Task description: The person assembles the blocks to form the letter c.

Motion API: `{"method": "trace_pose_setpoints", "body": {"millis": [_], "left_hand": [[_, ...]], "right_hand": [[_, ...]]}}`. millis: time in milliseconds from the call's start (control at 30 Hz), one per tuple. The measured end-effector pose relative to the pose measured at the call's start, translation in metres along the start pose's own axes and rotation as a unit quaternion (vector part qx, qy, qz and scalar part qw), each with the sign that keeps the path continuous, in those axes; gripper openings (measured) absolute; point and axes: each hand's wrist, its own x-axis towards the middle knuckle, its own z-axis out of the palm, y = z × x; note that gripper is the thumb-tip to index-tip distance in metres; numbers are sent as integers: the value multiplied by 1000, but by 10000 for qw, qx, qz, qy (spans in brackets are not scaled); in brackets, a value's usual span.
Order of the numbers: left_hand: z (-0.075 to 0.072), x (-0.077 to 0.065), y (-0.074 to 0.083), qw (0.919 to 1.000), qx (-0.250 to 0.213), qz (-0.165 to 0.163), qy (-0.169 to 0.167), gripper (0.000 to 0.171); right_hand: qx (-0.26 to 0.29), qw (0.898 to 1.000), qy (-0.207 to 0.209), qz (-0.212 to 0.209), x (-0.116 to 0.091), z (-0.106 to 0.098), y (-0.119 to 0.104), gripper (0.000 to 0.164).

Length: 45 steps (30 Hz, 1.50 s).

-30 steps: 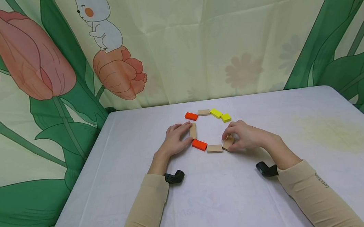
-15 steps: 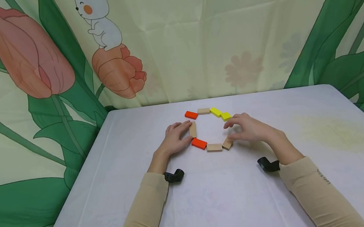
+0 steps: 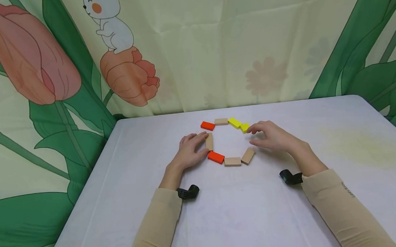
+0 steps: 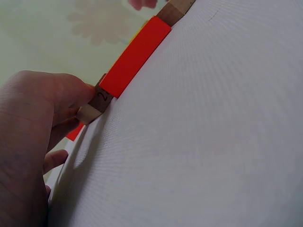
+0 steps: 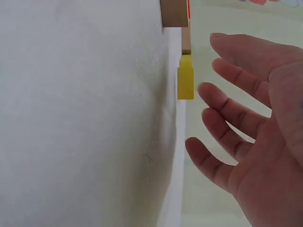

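Note:
My left hand [image 3: 192,150] holds the upright-running wooden block [image 3: 209,142] at the left of a ring of small blocks, thumb at its near end and fingertips at its far end. In the left wrist view the thumb presses by this wooden block [image 4: 100,100], which bears a dark mark, beside a red block [image 4: 136,56]. My right hand [image 3: 272,136] hovers at the ring's right with fingers spread and nothing held. Its fingertips are close to the end yellow block [image 3: 244,128]. In front of it a slanted wooden block [image 3: 248,156] lies flat. The right wrist view shows the yellow block [image 5: 185,83] beside loosely bent fingers.
The ring also has a near red block [image 3: 216,157], a near wooden block [image 3: 232,161], a far red block [image 3: 207,126], a far wooden block [image 3: 221,121] and another yellow block [image 3: 234,122]. A white cloth [image 3: 223,219] covers the table; a printed curtain [image 3: 194,52] hangs behind.
My right hand has let go of the slanted wooden block and moved away toward the yellow end block, its fingers opening. My left hand stays at its block.

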Motion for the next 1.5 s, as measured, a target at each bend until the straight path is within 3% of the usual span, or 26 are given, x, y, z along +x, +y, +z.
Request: {"method": "trace_pose_setpoints", "body": {"millis": [333, 933, 1267, 1500], "left_hand": [[1, -2, 3, 10000, -50, -23, -59, 61], [3, -2, 4, 9999, -18, -84, -52, 61], [1, -2, 4, 9999, -9, -130, -36, 61], [-1, -2, 4, 9999, -24, -114, -14, 61]], "right_hand": [[71, 9986, 54, 530, 12, -3, 8, 41], [-13, 9983, -110, 568, 34, -5, 21, 41], [-37, 9974, -277, 666, 39, -4, 22, 41], [-43, 9985, -177, 509, 39, -4, 23, 34]]}}
